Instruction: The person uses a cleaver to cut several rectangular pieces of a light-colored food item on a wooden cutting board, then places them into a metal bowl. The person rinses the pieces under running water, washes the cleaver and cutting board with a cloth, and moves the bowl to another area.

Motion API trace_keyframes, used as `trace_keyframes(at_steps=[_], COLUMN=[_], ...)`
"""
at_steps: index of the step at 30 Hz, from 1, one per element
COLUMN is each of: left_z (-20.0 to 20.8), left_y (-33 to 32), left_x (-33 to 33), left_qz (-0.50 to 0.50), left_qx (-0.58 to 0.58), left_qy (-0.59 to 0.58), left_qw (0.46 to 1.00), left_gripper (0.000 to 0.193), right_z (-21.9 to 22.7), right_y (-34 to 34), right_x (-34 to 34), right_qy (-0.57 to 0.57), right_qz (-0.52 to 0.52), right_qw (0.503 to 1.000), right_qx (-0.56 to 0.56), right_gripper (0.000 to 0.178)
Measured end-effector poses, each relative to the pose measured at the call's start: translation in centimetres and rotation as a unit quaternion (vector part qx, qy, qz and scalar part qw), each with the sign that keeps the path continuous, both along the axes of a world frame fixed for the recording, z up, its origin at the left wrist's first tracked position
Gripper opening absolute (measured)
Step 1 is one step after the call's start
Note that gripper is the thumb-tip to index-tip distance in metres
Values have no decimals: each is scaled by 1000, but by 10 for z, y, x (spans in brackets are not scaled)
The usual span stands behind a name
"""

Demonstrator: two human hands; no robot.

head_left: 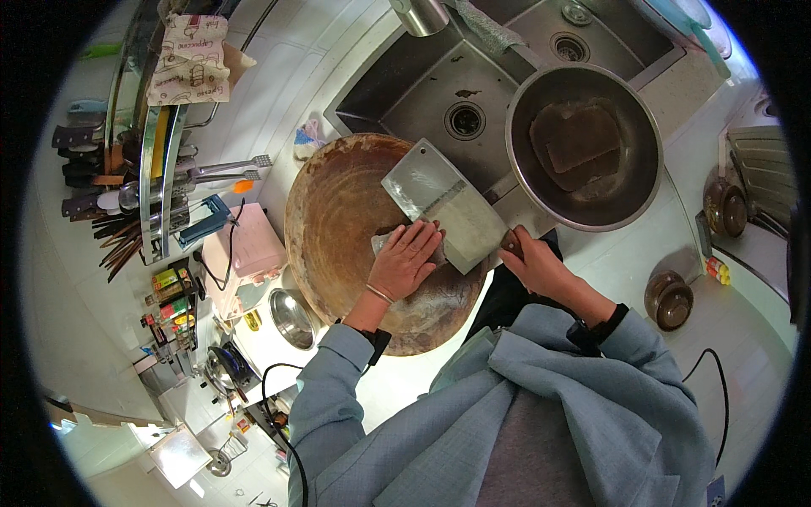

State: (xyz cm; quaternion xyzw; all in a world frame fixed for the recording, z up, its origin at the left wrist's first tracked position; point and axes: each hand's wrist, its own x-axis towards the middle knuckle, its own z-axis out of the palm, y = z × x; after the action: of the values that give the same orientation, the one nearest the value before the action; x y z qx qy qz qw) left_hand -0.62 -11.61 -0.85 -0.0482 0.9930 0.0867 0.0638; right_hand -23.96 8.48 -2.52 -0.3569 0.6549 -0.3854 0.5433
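My right hand (539, 264) is closed around the wooden handle of a cleaver (456, 221). The broad grey blade lies slanted over a round wooden chopping block (338, 215), its far corner reaching toward the sink. On the block, my left hand (404, 260) lies flat with fingers stretched out beside the blade. Under that palm is a pale, glossy piece (382, 243), mostly covered, so its kind does not show. To the right, a large metal bowl (646, 127) holds dark brown flat slabs (577, 144).
A double steel sink (405, 93) with a faucet (420, 15) lies beyond the block. Left are a rack of knives and utensils (152, 182), a pink box (245, 245) and a small steel bowl (292, 318). Brown glass pots (669, 300) stand at right.
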Motion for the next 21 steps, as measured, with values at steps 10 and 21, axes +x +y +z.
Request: trace_keyframes(at_steps=[10,21], left_z=[2,-2], left_y=[3,2], left_x=[-1,3], left_qz=[23,23], left_qx=[1,2], left_qy=[-9,-15], left_qw=[1000,1000], left_gripper=[57,57], right_z=[20,8], right_y=[11,-14], right_x=[0,13], right_qy=[-41,-35], right_qz=[11,-16], right_qw=[995,999], right_qx=[91,24], right_gripper=[29,29])
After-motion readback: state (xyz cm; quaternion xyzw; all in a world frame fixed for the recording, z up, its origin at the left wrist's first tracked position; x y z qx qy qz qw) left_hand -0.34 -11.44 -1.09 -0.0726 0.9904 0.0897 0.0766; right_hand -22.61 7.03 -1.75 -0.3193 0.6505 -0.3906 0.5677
